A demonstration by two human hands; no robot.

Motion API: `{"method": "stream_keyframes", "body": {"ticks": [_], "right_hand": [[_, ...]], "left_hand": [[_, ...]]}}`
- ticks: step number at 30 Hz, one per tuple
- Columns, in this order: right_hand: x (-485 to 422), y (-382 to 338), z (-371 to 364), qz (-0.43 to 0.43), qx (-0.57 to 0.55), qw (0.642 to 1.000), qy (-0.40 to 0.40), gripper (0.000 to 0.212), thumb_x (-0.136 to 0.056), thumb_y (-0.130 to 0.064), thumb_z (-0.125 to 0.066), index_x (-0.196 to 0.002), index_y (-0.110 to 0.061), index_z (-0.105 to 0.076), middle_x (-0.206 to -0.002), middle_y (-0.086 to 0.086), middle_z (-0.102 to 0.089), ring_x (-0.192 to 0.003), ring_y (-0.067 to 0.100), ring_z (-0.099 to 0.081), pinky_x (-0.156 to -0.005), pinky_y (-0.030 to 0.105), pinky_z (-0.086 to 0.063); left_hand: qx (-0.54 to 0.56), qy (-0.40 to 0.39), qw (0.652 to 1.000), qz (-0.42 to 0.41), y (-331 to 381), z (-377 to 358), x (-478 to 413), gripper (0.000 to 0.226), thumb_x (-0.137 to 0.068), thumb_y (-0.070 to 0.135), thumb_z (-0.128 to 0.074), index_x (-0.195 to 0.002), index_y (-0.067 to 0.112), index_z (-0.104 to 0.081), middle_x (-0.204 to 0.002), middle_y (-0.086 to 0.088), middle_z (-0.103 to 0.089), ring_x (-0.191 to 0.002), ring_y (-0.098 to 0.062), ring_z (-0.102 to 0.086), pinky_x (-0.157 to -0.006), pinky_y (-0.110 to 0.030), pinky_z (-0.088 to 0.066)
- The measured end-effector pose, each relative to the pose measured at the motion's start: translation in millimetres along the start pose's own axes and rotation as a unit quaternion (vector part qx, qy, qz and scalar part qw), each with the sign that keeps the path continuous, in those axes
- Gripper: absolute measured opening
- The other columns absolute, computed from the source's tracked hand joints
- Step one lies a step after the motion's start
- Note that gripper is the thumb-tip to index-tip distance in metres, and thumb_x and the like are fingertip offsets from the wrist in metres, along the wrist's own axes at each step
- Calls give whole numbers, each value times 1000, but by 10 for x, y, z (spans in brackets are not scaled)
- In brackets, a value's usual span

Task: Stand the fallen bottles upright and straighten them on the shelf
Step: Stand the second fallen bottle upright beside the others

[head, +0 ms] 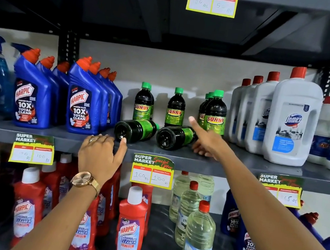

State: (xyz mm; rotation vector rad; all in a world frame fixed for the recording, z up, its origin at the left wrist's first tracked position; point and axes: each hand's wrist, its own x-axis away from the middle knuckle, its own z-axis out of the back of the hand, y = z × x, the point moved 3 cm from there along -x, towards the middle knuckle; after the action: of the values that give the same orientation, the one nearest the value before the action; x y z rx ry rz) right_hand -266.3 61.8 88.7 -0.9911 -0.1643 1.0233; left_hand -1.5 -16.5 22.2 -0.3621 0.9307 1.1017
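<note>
Head view: two dark fallen bottles [135, 129] [174, 137] lying bases-out near middle shelf [240, 161] front edge, upright mates behind. Left hand [99, 158] spread, empty, thumb at nearer base, likely readying to grip. Right hand [204, 139] empty, forefinger extended, other fingers curled, beside second bottle's neck.

One head-worn wide-angle view, facing a shop shelf straight on at arm's reach.

The camera sits behind and above both hands and looks forward and slightly down along the forearms. The left hand [99, 156] lies at the front edge of the grey shelf [240, 160], low and left of centre; the right hand [205, 139] reaches further in, just right of centre. The underside of the upper shelf fills the top, the lower shelf the bottom. Straight lines bow towards the frame edges.
</note>
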Motion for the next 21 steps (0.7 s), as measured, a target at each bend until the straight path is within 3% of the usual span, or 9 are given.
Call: {"method": "stream_keyframes", "body": {"ticks": [3,5,6,8,10,12,15,17,21], "right_hand": [[-80,-283,-136,-90,63,982,-152,119,-61,-95,-18,-147,-14,-31,-128,26,-56,-63,17,-60,-53,20,-44],[-183,-460,-221,-97,68,974,-195,115,-64,-93,-26,-152,-20,-17,-151,25,-31,-81,19,-63,-67,22,-48],[-221,-494,-266,-107,70,972,-196,111,-66,-89,-36,-150,-18,-23,-148,22,-37,-85,18,-63,-69,25,-51],[-284,-453,-366,-130,44,974,-178,90,-64,-77,-56,-125,-10,-49,-113,12,-62,-67,17,-64,-49,19,-51],[-271,-346,-461,-155,-12,978,-140,74,-55,-68,-63,-104,-13,-59,-86,4,-67,-55,15,-64,-36,14,-42],[-228,-238,-518,-154,-78,981,-90,76,-46,-66,-63,-101,-14,-64,-88,5,-72,-52,20,-70,-42,20,-51],[-155,-162,-526,-86,-149,985,-10,78,-48,-71,-61,-94,-8,-67,-77,7,-75,-56,27,-74,-74,34,-61],[-92,-158,-482,-38,-128,989,67,79,-52,-75,-59,-91,-6,-68,-77,7,-73,-63,29,-74,-74,39,-60],[-30,-275,-429,53,-2,984,170,74,-68,-65,-64,-102,0,-64,-99,16,-68,-94,36,-65,-71,33,-46]], "left_hand": [[-1,-3,1000,1,-8,-6,-4,64,-89,49,-26,-84,4,-71,-88,-13,-74,-88,-31,-66,-91,-40,-44],[-6,0,1000,-5,-5,8,-8,63,-89,49,-26,-78,5,-69,-83,-13,-73,-84,-31,-66,-88,-40,-46],[-10,-1,1000,-10,-5,17,-7,63,-90,50,-26,-75,5,-68,-81,-13,-73,-81,-31,-66,-85,-39,-46],[-17,-6,1000,-20,-9,35,-10,63,-90,51,-26,-74,7,-68,-78,-11,-73,-77,-30,-66,-81,-38,-48],[-23,-13,999,-28,-34,44,-22,63,-91,53,-26,-76,8,-69,-77,-9,-73,-77,-28,-66,-78,-37,-48],[-27,-7,999,-35,-50,45,-23,63,-90,53,-27,-76,9,-70,-76,-8,-73,-75,-28,-67,-75,-35,-49],[-35,5,999,-35,-48,37,-28,62,-90,52,-29,-76,8,-71,-75,-8,-73,-73,-27,-67,-73,-35,-50],[-34,6,999,-32,-47,31,-32,62,-90,51,-29,-77,8,-71,-75,-8,-73,-74,-27,-67,-74,-35,-50],[-32,11,999,-28,-46,30,-26,61,-91,51,-30,-76,7,-71,-74,-9,-73,-73,-27,-67,-73,-34,-49]]}}
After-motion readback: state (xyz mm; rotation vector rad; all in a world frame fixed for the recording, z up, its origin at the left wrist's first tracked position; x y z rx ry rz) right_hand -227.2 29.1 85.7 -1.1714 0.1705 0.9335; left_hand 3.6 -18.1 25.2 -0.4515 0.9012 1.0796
